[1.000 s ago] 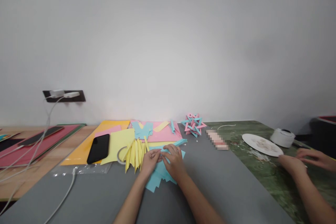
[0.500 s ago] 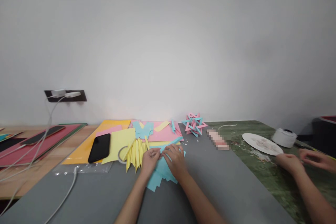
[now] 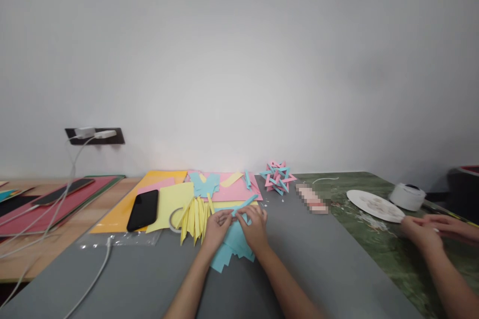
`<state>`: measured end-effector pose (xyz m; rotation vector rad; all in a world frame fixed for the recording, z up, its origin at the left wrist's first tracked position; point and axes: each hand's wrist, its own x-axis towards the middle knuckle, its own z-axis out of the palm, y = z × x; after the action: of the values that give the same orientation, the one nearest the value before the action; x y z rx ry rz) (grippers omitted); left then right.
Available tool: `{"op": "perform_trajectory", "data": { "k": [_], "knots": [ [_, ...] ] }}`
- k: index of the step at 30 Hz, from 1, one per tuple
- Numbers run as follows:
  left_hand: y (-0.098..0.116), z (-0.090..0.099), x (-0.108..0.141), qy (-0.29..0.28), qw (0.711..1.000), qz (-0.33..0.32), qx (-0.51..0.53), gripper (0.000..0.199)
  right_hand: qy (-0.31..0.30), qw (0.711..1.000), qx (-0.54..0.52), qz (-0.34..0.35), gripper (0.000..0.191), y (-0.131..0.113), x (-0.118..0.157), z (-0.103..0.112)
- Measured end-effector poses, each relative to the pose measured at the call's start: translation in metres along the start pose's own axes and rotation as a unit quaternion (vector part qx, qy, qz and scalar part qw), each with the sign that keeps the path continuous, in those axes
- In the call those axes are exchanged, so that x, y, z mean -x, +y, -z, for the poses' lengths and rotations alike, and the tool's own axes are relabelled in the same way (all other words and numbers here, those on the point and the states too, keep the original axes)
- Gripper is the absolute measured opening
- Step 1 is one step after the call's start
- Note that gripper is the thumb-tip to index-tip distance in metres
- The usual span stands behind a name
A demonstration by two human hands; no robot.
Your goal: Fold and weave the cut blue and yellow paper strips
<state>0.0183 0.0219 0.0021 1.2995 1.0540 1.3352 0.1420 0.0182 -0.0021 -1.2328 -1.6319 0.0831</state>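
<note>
A narrow light blue paper strip point(image 3: 247, 202) slants up to the right from the fingertips of both my hands. My left hand point(image 3: 218, 228) is closed in a pinch at the strip's near end. My right hand point(image 3: 255, 228) pinches it close beside, thumb and forefinger bent towards the left fingertips. Beneath the hands lie overlapping blue paper pieces point(image 3: 235, 248), partly hidden by the right hand. Just left of my left hand is a bunch of folded yellow paper strips point(image 3: 193, 219), next to a grey ring point(image 3: 175, 220).
Behind are pink paper point(image 3: 228, 193), blue scraps point(image 3: 205, 184) and a pink-and-blue paper star ball point(image 3: 278, 178). A black phone point(image 3: 142, 210) lies left on coloured sheets. To the right, a co-worker's hands point(image 3: 430, 232) are near a white plate point(image 3: 375, 206) and a white roll point(image 3: 407, 196).
My right fingers have shifted along the strip, and more of it shows between my hands. The co-worker's hands have come together.
</note>
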Motion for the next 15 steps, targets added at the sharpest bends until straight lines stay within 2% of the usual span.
{"op": "perform_trajectory", "data": {
  "k": [7,12,15],
  "knots": [
    [-0.0005,-0.0029,0.0009,0.032,0.999,-0.025,-0.028,0.031,0.043,0.997,-0.045,-0.046,0.02,0.0011,-0.0001,-0.0015],
    [-0.0002,-0.0019,0.0005,0.017,0.999,-0.026,-0.02,0.03,0.058,0.992,-0.081,-0.082,0.017,0.0037,0.0,-0.0029],
    [0.0006,-0.0022,0.0009,0.015,0.999,-0.023,-0.029,0.03,0.062,0.991,-0.091,-0.082,0.016,0.0022,-0.0002,-0.0015]
  ]
}}
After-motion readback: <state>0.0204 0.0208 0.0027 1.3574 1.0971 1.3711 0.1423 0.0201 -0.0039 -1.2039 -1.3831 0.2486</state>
